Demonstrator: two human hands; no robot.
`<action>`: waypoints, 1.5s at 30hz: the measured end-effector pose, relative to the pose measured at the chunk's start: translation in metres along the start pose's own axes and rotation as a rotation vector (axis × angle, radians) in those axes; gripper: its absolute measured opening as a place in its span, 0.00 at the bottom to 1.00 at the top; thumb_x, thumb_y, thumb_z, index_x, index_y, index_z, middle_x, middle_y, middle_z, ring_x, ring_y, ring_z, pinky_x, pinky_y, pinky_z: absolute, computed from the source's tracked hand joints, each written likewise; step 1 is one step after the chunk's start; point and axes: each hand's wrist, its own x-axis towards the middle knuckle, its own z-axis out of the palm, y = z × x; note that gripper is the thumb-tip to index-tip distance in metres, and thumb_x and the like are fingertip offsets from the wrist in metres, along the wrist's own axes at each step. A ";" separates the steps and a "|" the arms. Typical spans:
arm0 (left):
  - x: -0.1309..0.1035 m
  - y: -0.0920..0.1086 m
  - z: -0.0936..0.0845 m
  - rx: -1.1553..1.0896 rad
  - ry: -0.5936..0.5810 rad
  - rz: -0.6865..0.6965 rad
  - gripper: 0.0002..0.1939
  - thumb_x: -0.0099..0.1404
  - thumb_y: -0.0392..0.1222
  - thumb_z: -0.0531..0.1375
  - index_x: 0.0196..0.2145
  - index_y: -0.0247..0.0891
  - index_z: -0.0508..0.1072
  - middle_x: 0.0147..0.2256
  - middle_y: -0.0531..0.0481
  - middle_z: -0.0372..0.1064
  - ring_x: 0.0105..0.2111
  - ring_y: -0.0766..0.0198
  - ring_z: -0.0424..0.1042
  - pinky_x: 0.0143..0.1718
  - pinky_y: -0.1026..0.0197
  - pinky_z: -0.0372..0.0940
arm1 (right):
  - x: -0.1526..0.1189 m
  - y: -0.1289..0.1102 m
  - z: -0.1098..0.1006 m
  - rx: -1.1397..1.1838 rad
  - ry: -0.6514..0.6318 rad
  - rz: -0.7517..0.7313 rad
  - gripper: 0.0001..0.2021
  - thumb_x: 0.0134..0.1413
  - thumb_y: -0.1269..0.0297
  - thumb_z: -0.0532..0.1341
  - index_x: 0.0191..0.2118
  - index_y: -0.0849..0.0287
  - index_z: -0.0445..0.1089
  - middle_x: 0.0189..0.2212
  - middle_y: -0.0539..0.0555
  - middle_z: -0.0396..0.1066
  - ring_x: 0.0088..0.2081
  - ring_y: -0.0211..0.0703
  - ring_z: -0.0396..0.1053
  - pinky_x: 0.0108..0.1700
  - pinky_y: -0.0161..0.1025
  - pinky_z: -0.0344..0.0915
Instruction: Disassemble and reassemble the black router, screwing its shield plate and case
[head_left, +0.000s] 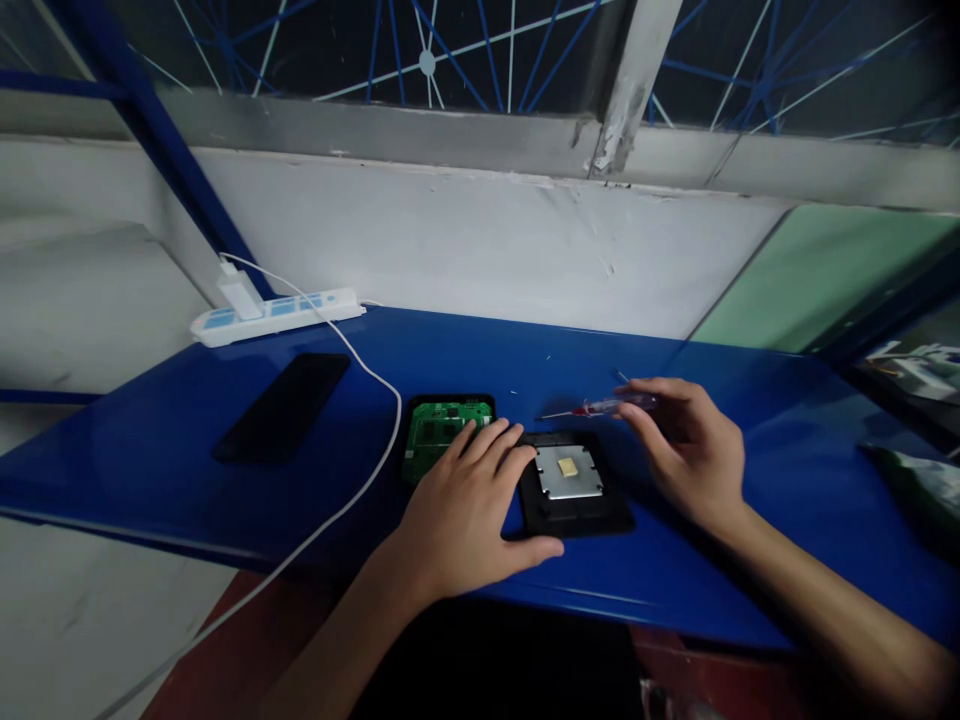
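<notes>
My left hand point(469, 505) lies flat on the blue table point(150, 440), its fingers spread over the seam between a green circuit board in a black shell point(439, 425) and a black cover with a metal plate point(574, 480). The plate carries a small yellow square. My right hand point(686, 445) hovers just right of the black cover, fingertips pinching a thin screwdriver with a red and clear handle point(600, 407). Its tip points left, above the cover's far edge.
A black phone point(283, 405) lies face down at the left. A white power strip point(277, 315) with a charger sits at the back left; its white cable point(375, 470) runs forward over the table edge. A dark bag point(911, 490) lies at the far right.
</notes>
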 end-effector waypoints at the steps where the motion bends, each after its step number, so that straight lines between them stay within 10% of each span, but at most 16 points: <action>1: 0.000 0.000 0.000 0.000 -0.001 -0.001 0.41 0.59 0.72 0.60 0.58 0.37 0.66 0.66 0.39 0.58 0.67 0.44 0.54 0.68 0.38 0.48 | 0.001 -0.001 0.000 0.041 0.012 0.024 0.12 0.58 0.65 0.67 0.47 0.52 0.72 0.40 0.52 0.78 0.37 0.42 0.78 0.43 0.44 0.77; 13: 0.002 0.000 0.000 0.008 0.002 0.000 0.40 0.58 0.71 0.61 0.54 0.35 0.68 0.65 0.37 0.60 0.67 0.44 0.54 0.68 0.40 0.50 | 0.010 -0.007 0.000 0.347 -0.062 0.344 0.09 0.58 0.62 0.66 0.45 0.52 0.74 0.34 0.51 0.77 0.29 0.38 0.75 0.35 0.39 0.77; 45: 0.001 0.000 -0.001 -0.023 0.029 0.006 0.38 0.58 0.71 0.62 0.53 0.38 0.67 0.64 0.37 0.61 0.66 0.43 0.56 0.67 0.39 0.50 | 0.010 -0.007 -0.001 0.339 -0.084 0.364 0.09 0.58 0.60 0.66 0.44 0.52 0.74 0.34 0.51 0.77 0.29 0.39 0.74 0.37 0.41 0.75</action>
